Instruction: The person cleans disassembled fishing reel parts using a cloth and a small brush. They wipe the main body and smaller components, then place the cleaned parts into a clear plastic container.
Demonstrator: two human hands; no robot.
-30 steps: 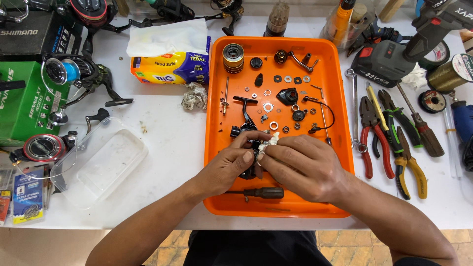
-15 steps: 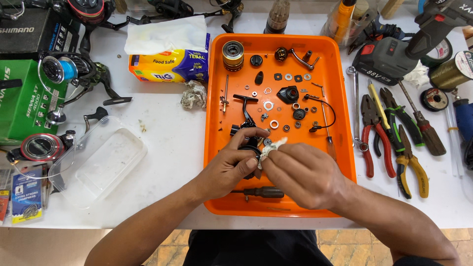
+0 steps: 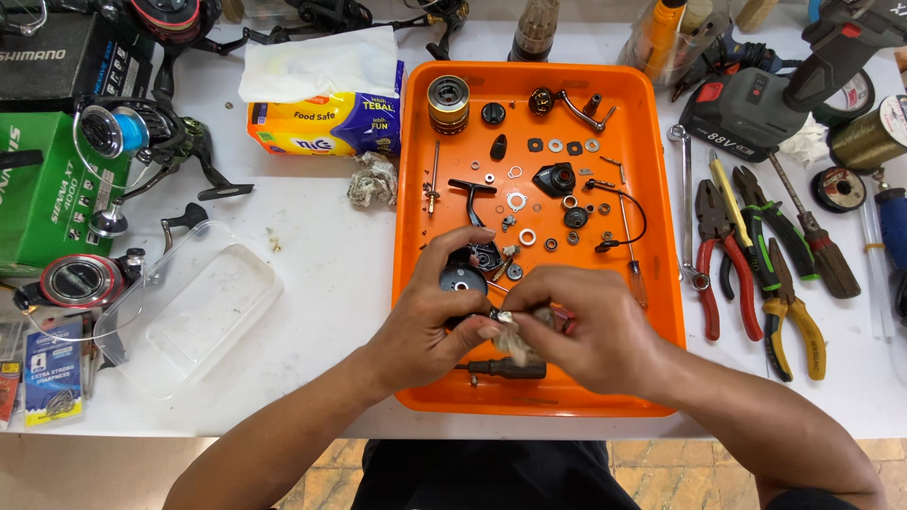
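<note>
A white worktable (image 3: pixel 321 274) carries everything. At its centre sits an orange plastic tray (image 3: pixel 661 312). At ten o'clock lies a yellow-and-blue tissue pack (image 3: pixel 326 121), a crumpled grey tissue wad (image 3: pixel 373 181) just below it. At nine o'clock stands a green cardboard box (image 3: pixel 42 203); at eight o'clock, a clear plastic container (image 3: pixel 194 307). At three o'clock lie red-handled pliers (image 3: pixel 713 260), yellow-handled pliers (image 3: pixel 789 307) and a brown wooden-handled screwdriver (image 3: pixel 817 247). At two o'clock rests a black-and-red cordless drill (image 3: pixel 756 104).
</note>
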